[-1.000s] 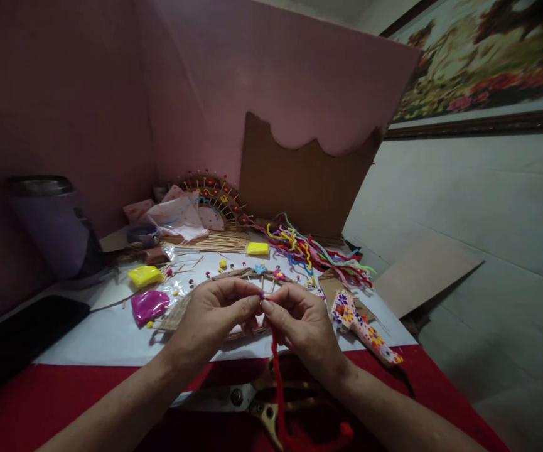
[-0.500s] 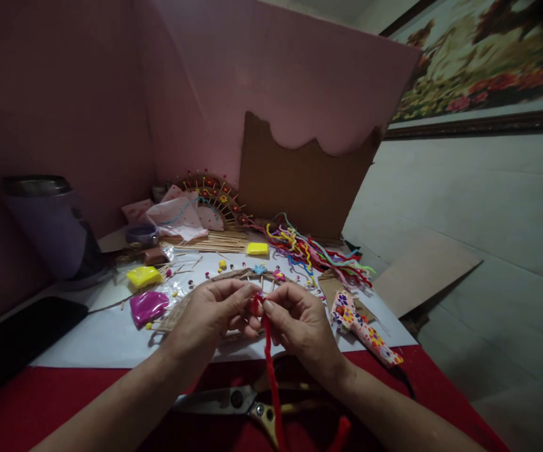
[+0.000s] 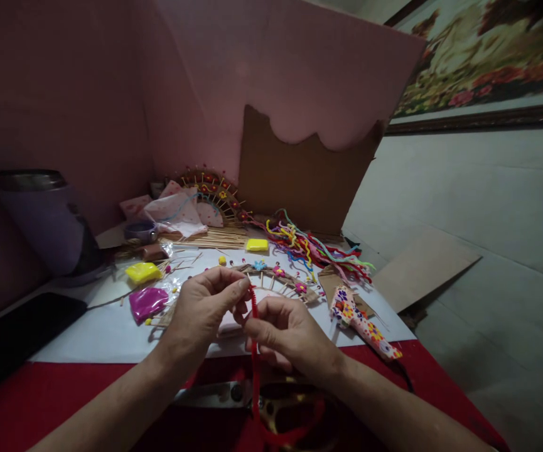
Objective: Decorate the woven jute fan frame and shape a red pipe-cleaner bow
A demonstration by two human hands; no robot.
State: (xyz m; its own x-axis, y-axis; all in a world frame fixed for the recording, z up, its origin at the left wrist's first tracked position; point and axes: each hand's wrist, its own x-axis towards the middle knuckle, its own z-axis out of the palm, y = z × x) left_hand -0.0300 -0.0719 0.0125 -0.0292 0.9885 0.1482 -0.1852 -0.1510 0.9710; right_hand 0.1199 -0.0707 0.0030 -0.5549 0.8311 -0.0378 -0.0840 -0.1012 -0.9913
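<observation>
A red pipe cleaner [image 3: 255, 367] hangs upright between my hands, its lower part curling to the right over the red cloth. My left hand [image 3: 205, 307] pinches its upper end between thumb and fingertips. Slightly lower, my right hand [image 3: 294, 333] has its fingers closed around the same pipe cleaner. Behind them, partly hidden, lies a fan-shaped cardboard piece [image 3: 309, 294] with thin sticks and small clay flowers in pink and blue. Scissors [image 3: 215, 395] with gold handles lie below my hands, partly covered by the pipe cleaner.
A bundle of coloured pipe cleaners [image 3: 327, 254] lies at the back right, near a flower-patterned glue gun [image 3: 365, 326]. To the left are yellow clay [image 3: 143, 272], magenta clay [image 3: 149, 304], a dark phone [image 3: 26, 342] and a purple tumbler [image 3: 49, 226]. Cut cardboard [image 3: 299, 176] leans behind.
My left hand has risen a little with the pipe cleaner's upper end. My right hand has slid lower along it, and the hanging part has swung left.
</observation>
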